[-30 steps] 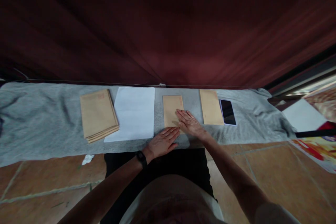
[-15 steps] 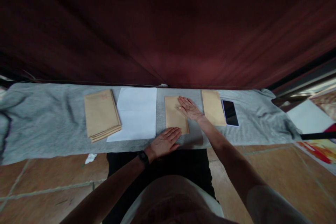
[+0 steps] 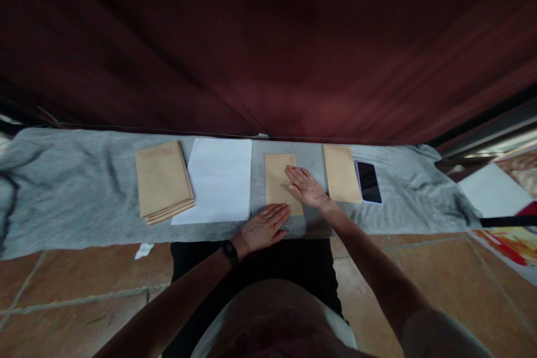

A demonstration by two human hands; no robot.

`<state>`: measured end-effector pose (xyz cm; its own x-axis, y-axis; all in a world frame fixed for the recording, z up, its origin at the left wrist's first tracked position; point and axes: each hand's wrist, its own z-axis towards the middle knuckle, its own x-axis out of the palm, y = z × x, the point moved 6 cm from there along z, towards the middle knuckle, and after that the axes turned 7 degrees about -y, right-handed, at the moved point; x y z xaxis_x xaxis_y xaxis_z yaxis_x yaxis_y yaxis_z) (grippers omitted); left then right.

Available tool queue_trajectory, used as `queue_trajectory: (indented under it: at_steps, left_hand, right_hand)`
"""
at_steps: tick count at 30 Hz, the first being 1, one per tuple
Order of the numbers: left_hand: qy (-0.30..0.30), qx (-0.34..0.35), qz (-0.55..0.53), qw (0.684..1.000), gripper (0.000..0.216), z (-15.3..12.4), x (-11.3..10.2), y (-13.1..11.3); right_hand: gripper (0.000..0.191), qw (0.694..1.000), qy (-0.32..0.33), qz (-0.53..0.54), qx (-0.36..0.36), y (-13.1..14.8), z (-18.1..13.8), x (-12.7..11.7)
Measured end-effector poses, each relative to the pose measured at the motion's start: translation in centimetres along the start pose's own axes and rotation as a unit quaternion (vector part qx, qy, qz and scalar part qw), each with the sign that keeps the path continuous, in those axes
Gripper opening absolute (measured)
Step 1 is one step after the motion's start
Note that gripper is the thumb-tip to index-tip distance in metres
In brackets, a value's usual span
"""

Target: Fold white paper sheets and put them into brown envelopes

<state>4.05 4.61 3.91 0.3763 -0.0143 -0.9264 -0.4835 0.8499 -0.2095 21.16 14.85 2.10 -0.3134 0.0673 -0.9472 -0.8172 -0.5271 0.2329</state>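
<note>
A single brown envelope (image 3: pixel 277 179) lies flat on the grey cloth (image 3: pixel 84 196) in front of me. My right hand (image 3: pixel 306 187) rests flat on its right side, fingers stretched out. My left hand (image 3: pixel 264 227), a dark band on its wrist, lies flat at the envelope's near edge with the fingertips touching its lower corner. Neither hand holds anything.
A stack of brown envelopes (image 3: pixel 163 182) and a white sheet (image 3: pixel 220 179) lie to the left. Another brown envelope (image 3: pixel 341 173) and a dark phone (image 3: pixel 368 181) lie to the right. A dark red curtain (image 3: pixel 268 45) hangs behind. Tiled floor (image 3: pixel 62 296) lies below, with coloured papers (image 3: pixel 503 207) far right.
My right hand slid up the envelope toward its far end, then came back toward the middle. My left hand stayed at the near edge.
</note>
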Motion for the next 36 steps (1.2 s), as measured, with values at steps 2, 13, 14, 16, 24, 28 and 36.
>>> queue_trajectory:
  at_steps: [2, 13, 14, 16, 24, 28, 36]
  left_hand:
    - [-0.001, -0.002, 0.002, 1.000, 0.054, 0.0, 0.1, 0.0]
    - [-0.022, 0.004, 0.010, 1.000, 0.052, -0.2, 0.1, -0.2]
    - [-0.024, 0.003, 0.014, 1.000, 0.050, -0.2, 0.1, -0.2]
    - [-0.027, 0.000, 0.021, 0.999, 0.048, -0.3, 0.0, -0.3]
    - [-0.022, 0.005, 0.050, 0.999, 0.042, -0.4, -0.6, -0.6]
    - [-0.017, 0.012, 0.054, 0.998, 0.042, -0.4, -0.6, -0.6]
    - [-0.018, 0.011, 0.066, 0.998, 0.039, -0.4, -0.5, -0.6]
  right_hand:
    - [0.060, 1.000, -0.002, 0.005, -0.008, 0.7, -0.9, -0.2]
    - [0.062, 0.998, 0.021, 0.036, -0.055, 4.6, -5.5, -1.8]
    - [0.062, 0.997, 0.023, 0.037, -0.059, 4.9, -5.9, -1.8]
    - [0.062, 0.997, 0.026, 0.038, -0.066, 5.4, -6.7, -1.8]
    - [0.064, 0.993, 0.049, 0.051, -0.093, 7.3, -9.5, -2.9]
    - [0.064, 0.992, 0.057, 0.060, -0.094, 7.4, -10.0, -3.1]
    - [0.061, 0.995, 0.062, 0.047, -0.062, 5.2, -7.6, -2.0]
